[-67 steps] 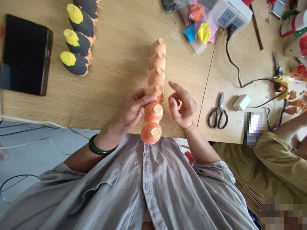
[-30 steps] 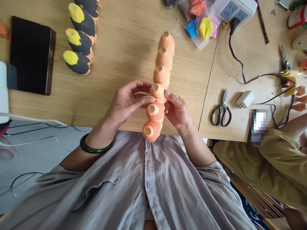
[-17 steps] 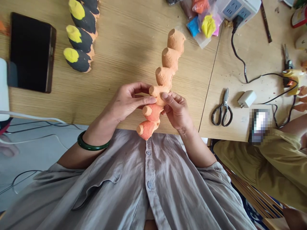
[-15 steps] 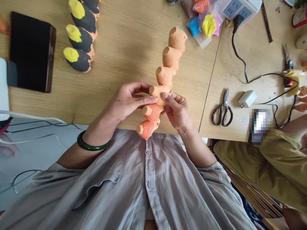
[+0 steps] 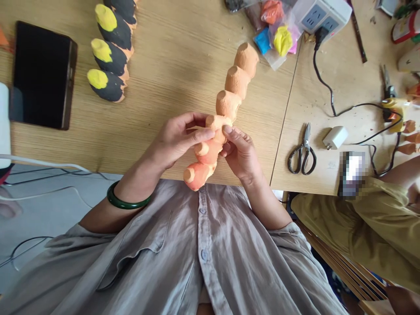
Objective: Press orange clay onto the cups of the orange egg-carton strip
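Note:
A long orange piece (image 5: 228, 103) with several blunt bumps in a row slants above the table's front edge. Its two lowest bumps are redder, with pale tips. My left hand (image 5: 179, 139) pinches it from the left below the middle, thumb on top. From the right, my right hand (image 5: 241, 148) grips the same part, its thumb pressed on the surface and its other fingers curled beneath. A similar black piece with yellow tips (image 5: 110, 57) lies at the upper left of the table.
A dark tablet (image 5: 41, 74) lies at the left. Bags of coloured clay (image 5: 278, 37) and a power strip (image 5: 323, 17) are at the top. Black-handled scissors (image 5: 302, 155), a white plug (image 5: 335, 137) and a glue gun (image 5: 393, 113) lie right. Another person sits at the right.
The orange piece has tilted slightly, its upper end shifting right and its lower end left. Both hands keep hold of it. The view has shifted a little.

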A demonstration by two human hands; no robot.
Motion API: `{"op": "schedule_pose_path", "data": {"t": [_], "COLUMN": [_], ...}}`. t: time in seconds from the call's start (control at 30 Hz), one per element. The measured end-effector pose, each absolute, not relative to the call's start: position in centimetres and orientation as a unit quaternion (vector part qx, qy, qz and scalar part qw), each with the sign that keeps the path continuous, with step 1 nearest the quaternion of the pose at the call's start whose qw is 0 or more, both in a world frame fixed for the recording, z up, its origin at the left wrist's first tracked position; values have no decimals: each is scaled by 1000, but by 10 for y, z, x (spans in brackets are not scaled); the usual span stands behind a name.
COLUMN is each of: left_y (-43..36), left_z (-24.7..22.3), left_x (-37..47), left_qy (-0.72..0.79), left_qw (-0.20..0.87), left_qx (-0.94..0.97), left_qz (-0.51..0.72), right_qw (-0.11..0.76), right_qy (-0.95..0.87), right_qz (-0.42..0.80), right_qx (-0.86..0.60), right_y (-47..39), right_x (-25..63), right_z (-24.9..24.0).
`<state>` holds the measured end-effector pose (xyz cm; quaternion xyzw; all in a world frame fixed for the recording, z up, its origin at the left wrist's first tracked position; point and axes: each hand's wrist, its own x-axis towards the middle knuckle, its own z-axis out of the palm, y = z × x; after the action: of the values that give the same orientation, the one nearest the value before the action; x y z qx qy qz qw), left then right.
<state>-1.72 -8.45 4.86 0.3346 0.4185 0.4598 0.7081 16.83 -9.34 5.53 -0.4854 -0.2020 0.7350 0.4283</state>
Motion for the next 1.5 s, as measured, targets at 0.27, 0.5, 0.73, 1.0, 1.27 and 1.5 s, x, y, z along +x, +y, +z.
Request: {"op": "schedule_pose_path", "data": {"t": [0.27, 0.5, 0.73, 1.0, 1.27, 1.5], "left_y": [-79, -76, -80, -84, -76, -74], "left_z": [59, 63, 66, 58, 49, 51], "left_x": [-20, -17, -18, -17, -26, -32], "left_qy": [398, 461, 452, 455, 457, 476], "left_qw": [736, 702, 719, 729, 672, 643], "left_qx": [333, 326, 313, 272, 406, 495], "left_qz": [434, 435, 425, 432, 418, 339], "right_qw": [425, 411, 405, 419, 403, 423], "right_qy": [-179, -180, -168, -164, -181, -207], "right_qz": [735, 746, 767, 762, 760, 740], "right_qx": [-497, -492, -470, -466, -477, -481], "right_y": [-90, -93, -95, -94, -94, -101], "right_x": [174, 173, 176, 175, 169, 163], "right_z": [51, 54, 50, 50, 56, 53]}}
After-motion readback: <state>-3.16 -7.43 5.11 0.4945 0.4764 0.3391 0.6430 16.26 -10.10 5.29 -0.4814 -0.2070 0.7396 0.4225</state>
